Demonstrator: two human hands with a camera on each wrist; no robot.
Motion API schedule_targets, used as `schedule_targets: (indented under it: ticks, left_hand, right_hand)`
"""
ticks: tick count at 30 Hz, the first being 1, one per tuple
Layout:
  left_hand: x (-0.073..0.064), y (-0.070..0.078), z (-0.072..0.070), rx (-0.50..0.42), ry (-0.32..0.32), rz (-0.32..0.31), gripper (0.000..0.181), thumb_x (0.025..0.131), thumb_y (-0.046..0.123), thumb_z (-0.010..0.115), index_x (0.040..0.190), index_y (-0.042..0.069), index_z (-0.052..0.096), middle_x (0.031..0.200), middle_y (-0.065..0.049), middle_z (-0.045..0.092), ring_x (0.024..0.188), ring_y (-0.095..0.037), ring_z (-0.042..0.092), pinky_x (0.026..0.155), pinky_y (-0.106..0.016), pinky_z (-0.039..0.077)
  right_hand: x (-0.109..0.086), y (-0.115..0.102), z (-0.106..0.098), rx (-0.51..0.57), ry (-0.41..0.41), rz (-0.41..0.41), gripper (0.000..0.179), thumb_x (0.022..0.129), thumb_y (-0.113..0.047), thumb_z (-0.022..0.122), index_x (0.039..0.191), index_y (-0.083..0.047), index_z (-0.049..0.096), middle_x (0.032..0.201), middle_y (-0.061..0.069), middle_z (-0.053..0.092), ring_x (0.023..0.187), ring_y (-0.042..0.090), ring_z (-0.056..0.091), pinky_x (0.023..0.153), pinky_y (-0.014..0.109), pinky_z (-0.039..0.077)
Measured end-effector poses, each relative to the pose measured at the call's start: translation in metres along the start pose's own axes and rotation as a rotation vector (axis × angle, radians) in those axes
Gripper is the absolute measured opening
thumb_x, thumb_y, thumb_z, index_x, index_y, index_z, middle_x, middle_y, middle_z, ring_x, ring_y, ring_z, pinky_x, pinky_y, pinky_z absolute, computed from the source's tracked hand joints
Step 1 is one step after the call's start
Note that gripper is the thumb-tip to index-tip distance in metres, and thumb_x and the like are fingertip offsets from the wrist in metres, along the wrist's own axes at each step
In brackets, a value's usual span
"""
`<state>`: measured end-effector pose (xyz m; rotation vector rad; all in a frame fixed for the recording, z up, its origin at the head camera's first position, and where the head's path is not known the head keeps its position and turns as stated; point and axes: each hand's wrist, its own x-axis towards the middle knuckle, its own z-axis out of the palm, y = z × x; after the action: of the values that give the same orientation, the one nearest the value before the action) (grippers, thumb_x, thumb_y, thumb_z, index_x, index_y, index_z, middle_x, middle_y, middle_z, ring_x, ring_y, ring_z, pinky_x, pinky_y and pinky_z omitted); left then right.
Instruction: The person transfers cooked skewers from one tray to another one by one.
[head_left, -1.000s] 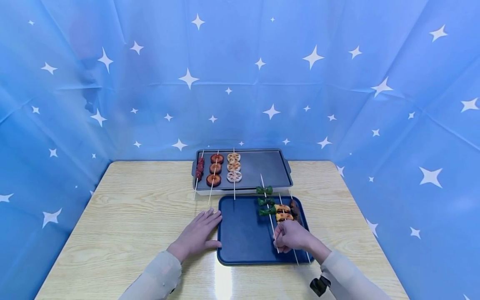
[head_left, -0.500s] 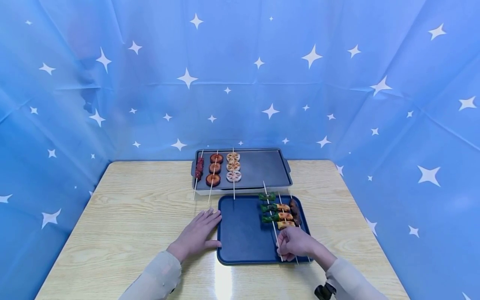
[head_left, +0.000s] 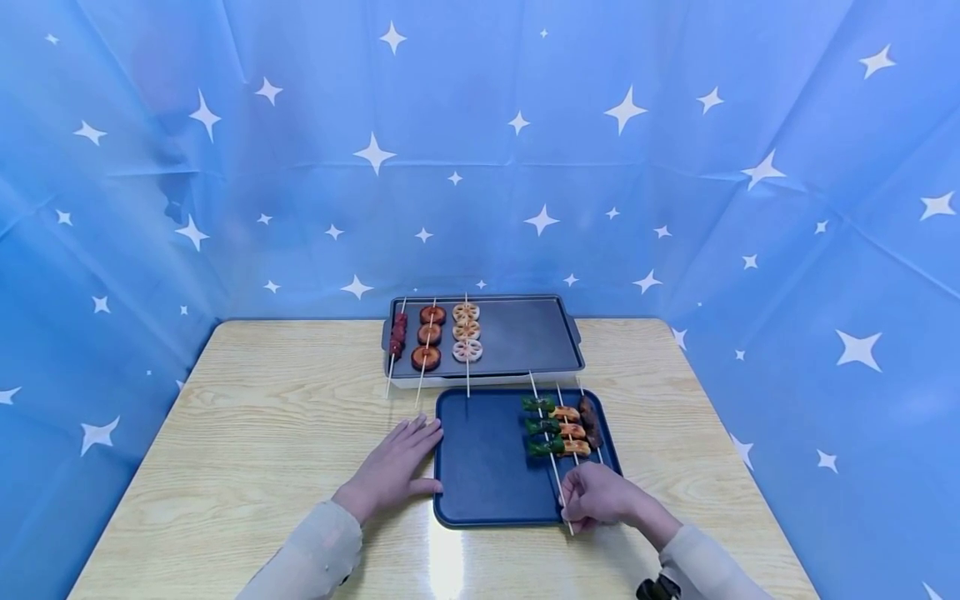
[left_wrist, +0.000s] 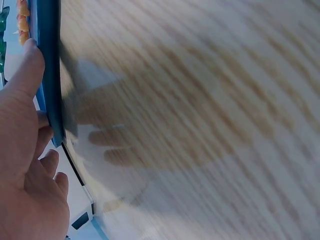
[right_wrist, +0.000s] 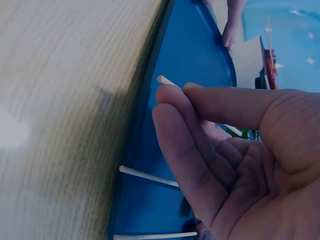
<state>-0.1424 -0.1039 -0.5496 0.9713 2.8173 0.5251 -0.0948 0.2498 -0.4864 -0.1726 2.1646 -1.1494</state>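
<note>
Between thumb and fingers, my right hand [head_left: 600, 495] pinches the near end of a green pepper skewer [head_left: 543, 427]. The stick's tip [right_wrist: 161, 79] pokes out past the fingers in the right wrist view. This skewer is over the right part of a dark blue tray [head_left: 487, 479], beside a yellow-orange skewer [head_left: 573, 431] whose lower stick passes behind the hand. Farther right lies a brown meat skewer [head_left: 590, 421]. My left hand [head_left: 397, 467] rests with fingers extended at the tray's left edge, its thumb touching the rim in the left wrist view.
Behind the tray stands a grey grill plate [head_left: 517, 333]. On its left half lie a dark red meat skewer [head_left: 398, 336], a brown round-slice skewer [head_left: 430, 335] and a lotus root skewer [head_left: 467, 332]. A starry blue cloth [head_left: 480, 167] hangs behind the wooden table [head_left: 277, 400].
My right hand has drawn the green pepper skewer toward me and slightly right, from overlapping the grill plate down alongside the yellow-orange one. My left hand has stayed put.
</note>
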Motion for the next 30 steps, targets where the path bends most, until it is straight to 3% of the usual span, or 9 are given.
schedule_targets:
  ticks: [7,22,30]
  left_hand:
    - [0.000,0.001,-0.002,0.008,0.008,0.000,0.083,0.086,0.057,0.063,0.148,0.008,0.041,0.158,-0.007,0.035,0.150,-0.031,0.024,0.125,-0.048,0.019]
    - [0.000,0.001,-0.003,0.007,0.012,0.015,0.082,0.085,0.055,0.065,0.148,0.007,0.042,0.157,-0.008,0.037,0.149,-0.032,0.027,0.124,-0.048,0.021]
    - [0.000,0.001,-0.003,0.003,0.002,0.012,0.082,0.086,0.054,0.065,0.148,0.006,0.041,0.157,-0.009,0.037,0.149,-0.033,0.026,0.124,-0.049,0.020]
  right_hand:
    - [-0.003,0.002,0.002,-0.010,-0.013,0.012,0.008,0.081,0.003,0.068,0.079,0.003,0.060,0.065,0.020,0.069,0.056,0.015,0.065,0.053,0.033,0.058]
    - [0.009,0.003,0.007,0.015,-0.044,0.018,0.009,0.083,0.000,0.068,0.077,0.003,0.062,0.062,0.010,0.068,0.052,0.010,0.062,0.050,0.026,0.055]
    - [0.012,0.000,0.009,0.055,-0.017,0.028,0.009,0.084,0.000,0.068,0.080,0.005,0.062,0.063,0.010,0.068,0.054,0.011,0.062,0.053,0.028,0.058]
